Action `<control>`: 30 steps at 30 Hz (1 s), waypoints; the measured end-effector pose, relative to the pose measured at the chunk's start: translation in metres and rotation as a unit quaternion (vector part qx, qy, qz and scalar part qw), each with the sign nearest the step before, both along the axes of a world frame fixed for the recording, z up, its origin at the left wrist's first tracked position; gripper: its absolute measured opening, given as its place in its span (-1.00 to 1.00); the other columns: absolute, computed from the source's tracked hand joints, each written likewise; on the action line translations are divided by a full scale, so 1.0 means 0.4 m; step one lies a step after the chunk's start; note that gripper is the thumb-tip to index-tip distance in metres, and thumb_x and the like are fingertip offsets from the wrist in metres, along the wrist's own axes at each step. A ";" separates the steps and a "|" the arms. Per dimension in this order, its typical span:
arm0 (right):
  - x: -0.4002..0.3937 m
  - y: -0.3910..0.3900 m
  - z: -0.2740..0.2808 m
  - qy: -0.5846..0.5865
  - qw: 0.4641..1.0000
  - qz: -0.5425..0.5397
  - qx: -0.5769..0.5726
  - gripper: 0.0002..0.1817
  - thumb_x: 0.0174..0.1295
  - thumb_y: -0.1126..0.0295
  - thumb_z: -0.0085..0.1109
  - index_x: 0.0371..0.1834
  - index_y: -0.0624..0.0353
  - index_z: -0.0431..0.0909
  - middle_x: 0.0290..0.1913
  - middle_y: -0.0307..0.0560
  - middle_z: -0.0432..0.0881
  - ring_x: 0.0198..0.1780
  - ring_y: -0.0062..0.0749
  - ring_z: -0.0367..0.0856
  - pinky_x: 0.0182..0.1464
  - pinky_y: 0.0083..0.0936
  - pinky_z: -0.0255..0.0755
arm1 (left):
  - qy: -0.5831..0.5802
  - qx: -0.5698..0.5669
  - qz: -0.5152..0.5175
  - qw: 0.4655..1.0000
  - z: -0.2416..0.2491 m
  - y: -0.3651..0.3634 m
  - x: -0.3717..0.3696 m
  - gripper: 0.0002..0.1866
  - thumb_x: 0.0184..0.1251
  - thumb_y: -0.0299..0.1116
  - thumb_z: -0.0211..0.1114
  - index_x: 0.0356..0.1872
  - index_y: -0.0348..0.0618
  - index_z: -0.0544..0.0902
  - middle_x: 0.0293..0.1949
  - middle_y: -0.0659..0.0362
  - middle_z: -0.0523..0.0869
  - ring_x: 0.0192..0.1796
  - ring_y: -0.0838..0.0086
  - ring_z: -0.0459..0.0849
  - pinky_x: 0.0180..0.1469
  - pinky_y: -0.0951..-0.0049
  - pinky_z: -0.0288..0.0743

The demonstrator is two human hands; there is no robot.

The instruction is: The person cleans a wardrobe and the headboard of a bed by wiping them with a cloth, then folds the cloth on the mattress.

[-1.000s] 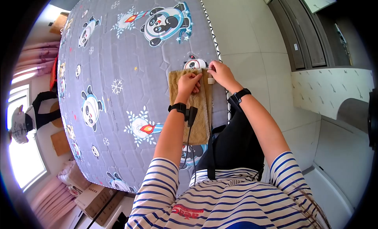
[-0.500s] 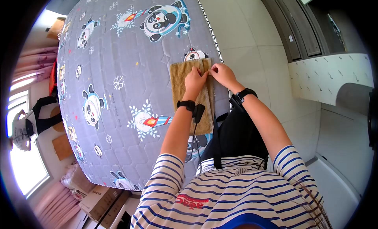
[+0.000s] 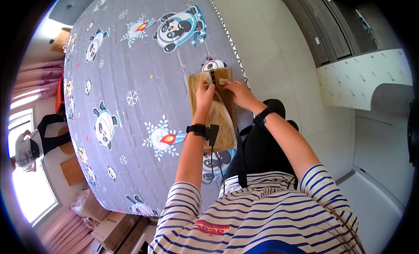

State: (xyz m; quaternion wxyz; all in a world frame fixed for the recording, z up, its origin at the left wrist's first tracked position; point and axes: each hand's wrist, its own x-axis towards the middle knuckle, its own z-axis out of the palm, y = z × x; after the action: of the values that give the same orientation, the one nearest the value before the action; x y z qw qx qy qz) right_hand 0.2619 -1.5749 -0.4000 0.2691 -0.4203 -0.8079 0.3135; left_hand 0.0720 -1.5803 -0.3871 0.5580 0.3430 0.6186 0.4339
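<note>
A brown, fuzzy towel-like cloth [image 3: 222, 131] lies folded in layers on the panda-print bed cover. Its upper layer is folded back, showing a smoother brown inner side, a narrow dark strip [image 3: 213, 76] and a small pale tag [image 3: 222, 82]. My left hand [image 3: 204, 96] is closed in a pinch on the cloth's turned-back edge. My right hand [image 3: 242, 96] has its fingertips together at the pale tag, on the cloth's right part; the thumb is partly hidden. Both wrists wear black straps, and a cable hangs from the left one.
The grey quilted bed cover [image 3: 131, 70] spreads to the left, its striped edge beside the tiled floor [image 3: 279, 66]. Another person [image 3: 32, 147] is by the bright window at the far left. Cardboard boxes [image 3: 111, 230] stand at the lower left, cabinets [image 3: 321, 35] at the right.
The cloth's upper layer has opened leftward, baring the dark strip and pale tag. My left hand has shifted left and down, and my right hand slightly left and down, widening their gap.
</note>
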 end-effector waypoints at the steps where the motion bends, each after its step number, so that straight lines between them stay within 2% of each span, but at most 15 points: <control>1: 0.005 -0.005 0.005 0.003 0.998 0.004 -0.055 -0.51 -0.06 0.73 0.01 0.00 0.18 0.59 0.38 -0.14 0.44 0.25 -0.04 0.41 0.30 -0.28 0.33 | 0.000 -0.010 -0.008 1.000 0.005 0.004 -0.001 -0.63 0.26 -0.37 0.23 0.02 -0.38 0.45 -0.40 0.11 0.66 -0.55 0.51 0.62 -0.55 0.49 0.47; 6: 0.013 -0.011 -0.041 -0.001 0.999 0.015 -0.032 -0.45 -0.10 0.74 0.01 0.06 0.19 0.55 0.35 -0.12 0.46 0.25 -0.04 0.38 0.30 -0.25 0.32 | 0.044 0.036 -0.061 0.997 0.009 0.031 0.073 -0.59 0.25 -0.36 0.30 0.05 -0.35 0.45 -0.46 0.12 0.65 -0.54 0.54 0.63 -0.50 0.49 0.51; 8: 0.014 -0.008 -0.058 -0.014 0.997 -0.014 -0.078 -0.43 -0.12 0.73 0.02 0.07 0.20 0.55 0.29 -0.05 0.50 0.25 -0.01 0.38 0.31 -0.25 0.31 | 0.114 0.046 -0.104 0.987 0.011 0.043 0.115 -0.57 0.25 -0.30 0.32 0.04 -0.35 0.48 -0.44 0.05 0.68 -0.51 0.38 0.68 -0.42 0.39 0.56; 9: 0.019 0.004 -0.095 -0.018 0.996 0.001 -0.086 -0.51 -0.09 0.67 0.04 0.02 0.25 0.58 0.20 0.02 0.54 0.29 0.03 0.34 0.32 -0.24 0.29 | 0.220 0.057 -0.130 0.965 -0.018 0.050 0.127 -0.57 0.31 -0.23 0.28 0.06 -0.36 0.52 -0.36 -0.06 0.69 -0.31 0.14 0.72 -0.21 0.27 0.59; 10: 0.020 0.011 -0.103 -0.017 0.996 -0.003 -0.087 -0.51 -0.09 0.67 0.04 0.02 0.25 0.58 0.20 0.02 0.54 0.29 0.03 0.34 0.32 -0.24 0.29 | 0.220 0.057 -0.134 0.965 -0.037 0.046 0.134 -0.57 0.31 -0.23 0.28 0.06 -0.36 0.52 -0.36 -0.06 0.69 -0.31 0.14 0.72 -0.21 0.27 0.59; 12: 0.024 0.024 -0.117 0.043 0.996 -0.016 -0.082 -0.56 0.01 0.56 0.05 0.03 0.27 0.63 0.09 0.05 0.63 0.18 -0.01 0.49 0.24 -0.30 0.37 | 0.347 0.233 -0.096 0.903 -0.065 0.034 0.148 -0.59 0.39 -0.21 0.19 0.08 -0.34 0.57 -0.22 -0.14 0.69 -0.11 -0.03 0.66 -0.02 0.17 0.54; 13: 0.021 0.026 -0.095 0.042 0.995 -0.019 -0.084 -0.56 0.01 0.56 0.05 0.03 0.27 0.63 0.09 0.05 0.63 0.18 -0.01 0.49 0.24 -0.30 0.37 | 0.339 0.219 -0.102 0.909 -0.044 0.021 0.155 -0.60 0.45 -0.25 0.10 0.15 -0.30 0.57 -0.08 -0.14 0.68 -0.03 -0.04 0.64 0.02 0.16 0.53; 15: 0.012 0.020 -0.059 0.210 0.909 -0.206 -0.296 -0.58 0.14 0.44 0.07 0.08 0.29 0.63 -0.06 0.02 0.73 -0.04 -0.20 0.66 0.06 -0.39 0.49 | 0.347 0.222 -0.104 0.905 -0.006 -0.003 0.153 -0.60 0.44 -0.26 0.09 0.17 -0.25 0.58 -0.01 -0.07 0.67 0.02 0.00 0.63 0.07 0.14 0.49; 17: 0.017 0.034 -0.099 0.255 0.879 -0.230 -0.331 -0.57 0.18 0.40 0.07 0.11 0.29 0.62 -0.11 -0.01 0.74 -0.13 -0.32 0.67 -0.02 -0.45 0.51 | 0.358 0.227 -0.103 0.900 0.005 -0.036 0.133 -0.60 0.43 -0.27 0.09 0.20 -0.20 0.58 0.07 -0.01 0.66 0.06 0.03 0.62 0.13 0.12 0.46; 19: 0.010 0.056 -0.075 0.321 0.838 -0.261 -0.356 -0.58 0.27 0.27 0.18 0.12 0.31 0.60 -0.18 -0.09 0.75 -0.23 -0.57 0.64 -0.22 -0.59 0.53 | 0.518 0.233 -0.146 0.810 0.004 -0.059 0.107 -0.60 0.42 -0.26 0.11 0.21 -0.11 0.60 0.23 0.07 0.59 0.33 0.12 0.46 0.39 0.13 0.21; 20: 0.001 0.049 -0.059 0.323 0.842 -0.257 -0.348 -0.58 0.27 0.27 0.18 0.12 0.31 0.60 -0.18 -0.09 0.75 -0.23 -0.57 0.64 -0.22 -0.59 0.53 | 0.519 0.241 -0.140 0.808 -0.008 -0.085 0.098 -0.60 0.42 -0.26 0.11 0.21 -0.11 0.60 0.23 0.07 0.59 0.33 0.12 0.46 0.39 0.13 0.21; 22: -0.008 0.075 -0.042 0.322 0.818 -0.296 -0.373 -0.55 0.25 0.20 0.30 0.09 0.31 0.58 -0.19 -0.10 0.74 -0.25 -0.57 0.65 -0.32 -0.64 0.52 | 0.645 0.260 -0.146 0.704 -0.033 -0.091 0.092 -0.59 0.38 -0.25 0.15 0.22 -0.06 0.58 0.26 0.16 0.58 0.38 0.17 0.41 0.45 0.08 0.10; 26: -0.003 0.118 -0.023 0.221 0.876 -0.244 -0.352 -0.52 0.22 0.15 0.36 0.10 0.22 0.57 -0.16 -0.12 0.74 -0.22 -0.51 0.68 -0.34 -0.58 0.53 | 0.592 0.237 -0.179 0.749 -0.014 -0.080 0.057 -0.56 0.35 -0.28 0.18 0.25 -0.08 0.54 0.24 0.12 0.58 0.38 0.13 0.41 0.42 0.15 0.17; 28: -0.010 0.133 -0.059 0.168 0.917 -0.235 -0.274 -0.56 0.21 0.19 0.34 0.10 0.15 0.57 -0.16 -0.07 0.73 -0.20 -0.33 0.70 -0.22 -0.45 0.55 | 0.470 0.280 -0.079 0.833 -0.016 -0.013 0.002 -0.56 0.33 -0.32 0.21 0.23 -0.12 0.54 0.17 0.05 0.61 0.24 0.07 0.52 0.33 0.19 0.31; 30: -0.016 0.155 -0.035 0.057 0.950 -0.238 -0.191 -0.59 0.19 0.24 0.30 0.11 0.09 0.58 -0.16 -0.02 0.70 -0.16 -0.15 0.68 -0.11 -0.31 0.53 | 0.494 0.240 -0.052 0.834 0.013 0.049 -0.024 -0.58 0.27 -0.34 0.27 0.16 -0.13 0.58 0.13 0.04 0.63 0.20 0.08 0.54 0.27 0.19 0.37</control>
State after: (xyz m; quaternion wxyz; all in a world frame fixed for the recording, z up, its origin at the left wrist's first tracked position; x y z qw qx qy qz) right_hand 0.2554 -1.5129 -0.4141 0.2961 -0.6255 -0.5924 0.4124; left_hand 0.0624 -1.5608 -0.3821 0.1005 0.6668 0.6695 0.3116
